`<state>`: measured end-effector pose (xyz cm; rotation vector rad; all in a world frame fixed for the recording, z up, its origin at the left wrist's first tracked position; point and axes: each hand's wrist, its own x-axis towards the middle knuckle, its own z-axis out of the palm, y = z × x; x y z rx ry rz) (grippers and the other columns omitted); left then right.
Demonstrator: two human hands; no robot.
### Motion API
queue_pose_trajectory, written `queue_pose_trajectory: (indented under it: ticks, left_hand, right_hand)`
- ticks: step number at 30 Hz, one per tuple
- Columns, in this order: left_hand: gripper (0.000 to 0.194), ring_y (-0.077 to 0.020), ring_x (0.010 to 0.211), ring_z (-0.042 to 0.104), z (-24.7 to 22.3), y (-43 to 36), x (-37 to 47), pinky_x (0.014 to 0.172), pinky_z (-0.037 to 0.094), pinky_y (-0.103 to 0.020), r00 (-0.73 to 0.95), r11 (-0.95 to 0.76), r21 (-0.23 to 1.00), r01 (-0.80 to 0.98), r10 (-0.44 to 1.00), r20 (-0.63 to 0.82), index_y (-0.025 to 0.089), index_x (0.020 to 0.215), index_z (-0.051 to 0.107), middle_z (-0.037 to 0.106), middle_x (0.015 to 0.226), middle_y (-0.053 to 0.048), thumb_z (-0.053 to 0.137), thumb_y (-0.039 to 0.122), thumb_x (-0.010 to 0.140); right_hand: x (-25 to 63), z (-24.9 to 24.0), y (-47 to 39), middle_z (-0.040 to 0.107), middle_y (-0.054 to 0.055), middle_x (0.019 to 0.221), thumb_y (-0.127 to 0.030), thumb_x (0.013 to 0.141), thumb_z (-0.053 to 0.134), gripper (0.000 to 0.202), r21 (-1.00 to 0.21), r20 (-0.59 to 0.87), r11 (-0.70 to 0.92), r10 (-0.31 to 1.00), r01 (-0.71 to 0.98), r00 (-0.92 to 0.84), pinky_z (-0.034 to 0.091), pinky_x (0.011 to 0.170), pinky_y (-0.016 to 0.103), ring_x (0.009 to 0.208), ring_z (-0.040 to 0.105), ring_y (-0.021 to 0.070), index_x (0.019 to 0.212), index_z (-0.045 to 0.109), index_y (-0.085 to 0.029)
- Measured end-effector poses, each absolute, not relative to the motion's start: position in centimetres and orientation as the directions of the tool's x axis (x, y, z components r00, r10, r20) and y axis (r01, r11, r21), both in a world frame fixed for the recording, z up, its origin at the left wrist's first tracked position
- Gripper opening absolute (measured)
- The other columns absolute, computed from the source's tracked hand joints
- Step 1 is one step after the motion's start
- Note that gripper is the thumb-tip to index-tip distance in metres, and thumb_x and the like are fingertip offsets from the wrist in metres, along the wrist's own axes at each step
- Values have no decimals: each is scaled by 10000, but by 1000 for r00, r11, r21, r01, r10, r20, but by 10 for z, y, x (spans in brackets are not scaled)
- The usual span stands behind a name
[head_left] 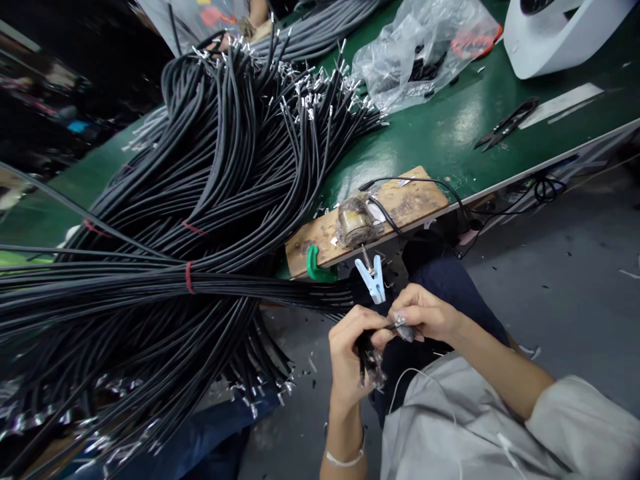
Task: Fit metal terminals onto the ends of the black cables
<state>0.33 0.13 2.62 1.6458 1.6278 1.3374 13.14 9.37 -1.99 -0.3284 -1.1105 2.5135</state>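
My left hand (pixel 350 343) is closed round the end of a bundle of black cables (pixel 280 288), which runs in from the left with a red tie round it. Stripped, frayed ends hang below its palm. Close against it, my right hand (pixel 423 313) pinches the silvery tip of one cable between thumb and fingers. Just above both hands, a light blue clothes peg (pixel 372 279) sits on the shaft of a small motor (pixel 356 221) wrapped in clear plastic. The motor rests on a wooden board (pixel 417 193), which a green clamp (pixel 319 265) grips at the table edge.
A large heap of black cables (pixel 235 140) with silvery ends covers the green table's (pixel 425 133) left part. Thread snips (pixel 507 125), a clear plastic bag (pixel 425 47) and a white device (pixel 560 40) lie to the right. Another person's arm (pixel 257 13) shows at the far side.
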Motion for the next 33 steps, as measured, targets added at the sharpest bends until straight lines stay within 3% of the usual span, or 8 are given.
queue_pose_trajectory:
  ticks: [6, 12, 15, 17, 20, 23, 28, 33]
  left_hand:
    - [107, -125, 616, 567, 15, -1, 8, 591, 451, -237, -263, -179, 851, 494, 902, 342, 178, 726, 631, 607, 669, -2, 677, 168, 822]
    - [136, -118, 579, 549, 12, 6, 7, 553, 465, -231, -436, -301, 849, 434, 755, 490, 192, 725, 621, 563, 642, 10, 684, 261, 824]
    - [121, -114, 584, 540, 12, 5, 7, 552, 461, -221, -495, -273, 849, 452, 715, 493, 194, 739, 631, 544, 645, 14, 677, 266, 826]
    - [101, -119, 590, 541, 12, 2, 7, 555, 456, -223, -483, -228, 853, 470, 742, 465, 191, 735, 637, 554, 643, 11, 687, 233, 812]
    - [99, -124, 584, 542, 13, -3, 9, 556, 443, -231, -425, -164, 848, 504, 807, 409, 185, 723, 641, 576, 633, 8, 697, 211, 800]
    - [125, -123, 576, 544, 16, -7, 11, 553, 427, -231, -388, -110, 842, 529, 851, 355, 174, 706, 634, 585, 631, 6, 676, 217, 817]
    - [229, -104, 522, 509, 20, -11, 13, 511, 380, -217, -384, -52, 838, 542, 873, 302, 167, 668, 591, 552, 599, 13, 552, 191, 893]
    - [271, -89, 497, 478, 22, -12, 14, 497, 350, -209, -389, -40, 841, 539, 874, 291, 167, 635, 550, 518, 577, 26, 521, 173, 904]
  right_hand:
    - [125, -13, 124, 526, -32, 413, -413, 691, 768, 376, -815, -145, -529, 584, -239, -799, 228, 321, 161, 331, 371, 36, 516, 614, -118]
    - [98, 3, 128, 557, 12, 565, -694, 784, 563, 581, -780, 6, -496, 604, -382, -797, 399, 499, 225, 558, 495, 109, 630, 609, -136]
    - [105, 7, 120, 491, -13, 551, -637, 838, 545, 546, -917, 40, -226, 769, -330, -638, 364, 499, 235, 532, 439, 102, 587, 541, -152]
    - [118, 10, 111, 481, -16, 570, -502, 863, 600, 443, -971, 174, 59, 835, -230, -522, 355, 520, 248, 544, 425, 105, 592, 535, -158]
    - [135, 14, 95, 562, 25, 664, -264, 869, 621, 186, -898, 427, 419, 754, -134, -499, 410, 613, 291, 650, 488, 148, 716, 601, -160]
    - [139, 12, 85, 620, 61, 721, -104, 864, 557, 87, -796, 577, 591, 679, -127, -455, 448, 652, 322, 688, 512, 168, 842, 623, -156]
    - [133, -6, 81, 631, 71, 709, -90, 849, 569, 100, -714, 683, 680, 623, -167, -383, 457, 608, 328, 652, 505, 172, 875, 634, -160]
    - [135, -20, 81, 630, 59, 717, -124, 873, 565, 103, -832, 546, 531, 728, -164, -414, 467, 659, 335, 675, 527, 170, 831, 647, -169]
